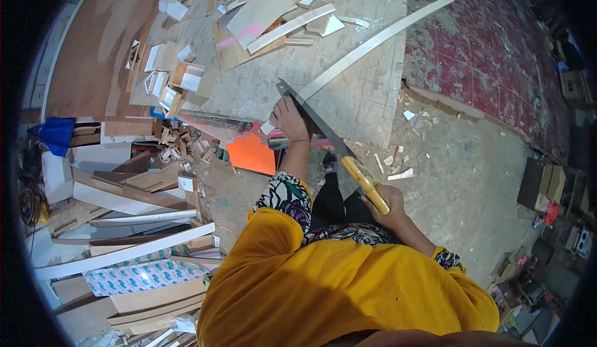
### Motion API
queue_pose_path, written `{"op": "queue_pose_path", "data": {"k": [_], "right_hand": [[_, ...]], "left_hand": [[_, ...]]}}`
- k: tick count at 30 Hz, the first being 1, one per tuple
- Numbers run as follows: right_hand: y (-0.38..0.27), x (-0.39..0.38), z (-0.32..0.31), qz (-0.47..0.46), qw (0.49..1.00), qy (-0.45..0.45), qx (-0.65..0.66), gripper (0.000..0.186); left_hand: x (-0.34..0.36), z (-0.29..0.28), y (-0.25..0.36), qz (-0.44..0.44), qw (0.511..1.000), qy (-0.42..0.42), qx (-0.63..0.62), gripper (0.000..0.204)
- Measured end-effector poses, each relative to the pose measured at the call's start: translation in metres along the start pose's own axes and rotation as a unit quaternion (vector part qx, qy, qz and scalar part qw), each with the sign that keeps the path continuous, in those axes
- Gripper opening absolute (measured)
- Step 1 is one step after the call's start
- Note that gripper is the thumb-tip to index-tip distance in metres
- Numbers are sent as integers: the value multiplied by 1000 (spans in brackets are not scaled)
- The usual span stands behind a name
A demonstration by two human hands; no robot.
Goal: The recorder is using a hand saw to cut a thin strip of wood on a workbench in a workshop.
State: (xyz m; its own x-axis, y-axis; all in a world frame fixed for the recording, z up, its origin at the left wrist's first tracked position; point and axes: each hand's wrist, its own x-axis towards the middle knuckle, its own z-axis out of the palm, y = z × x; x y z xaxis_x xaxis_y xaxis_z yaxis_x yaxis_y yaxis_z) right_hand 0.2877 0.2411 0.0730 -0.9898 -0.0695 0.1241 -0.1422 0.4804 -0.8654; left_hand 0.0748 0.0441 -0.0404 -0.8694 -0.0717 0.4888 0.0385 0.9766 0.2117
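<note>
A long pale wooden strip [380, 47] slants across the plywood worktop [239, 101], from its near edge to the far right. My left hand [290, 119] is closed over the strip close to its near end; a short stub pokes out past the fingers. Wrapped round the yellow handle of a handsaw [324, 128] is my right hand [389, 206], low and to the right of the left one. The saw's dark blade runs up and leftward, crossing the strip just beside my left fingers. Whether the teeth have cut into the wood cannot be made out.
Board offcuts [264, 14] lie heaped at the back of the worktop, with small wooden pieces [189, 76] at its left. Stacked planks [137, 254] fill the left floor. An orange sheet [252, 152] is below the edge. Wood scraps [401, 174] litter the floor at right.
</note>
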Motion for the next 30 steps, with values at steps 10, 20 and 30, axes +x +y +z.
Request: {"op": "queue_pose_path", "data": {"k": [10,20,30], "right_hand": [[28,-10,19,-13,1000,7,2,15],[28,52,54,9,997,18,71,13],[-4,3,17,62,996,31,63,11]], "left_hand": [[-1,7,-9,7,1000,-15,-11,33],[7,-8,-4,-6,997,-71,-19,32],[9,0,-4,-12,1000,-14,-8,27]]}}
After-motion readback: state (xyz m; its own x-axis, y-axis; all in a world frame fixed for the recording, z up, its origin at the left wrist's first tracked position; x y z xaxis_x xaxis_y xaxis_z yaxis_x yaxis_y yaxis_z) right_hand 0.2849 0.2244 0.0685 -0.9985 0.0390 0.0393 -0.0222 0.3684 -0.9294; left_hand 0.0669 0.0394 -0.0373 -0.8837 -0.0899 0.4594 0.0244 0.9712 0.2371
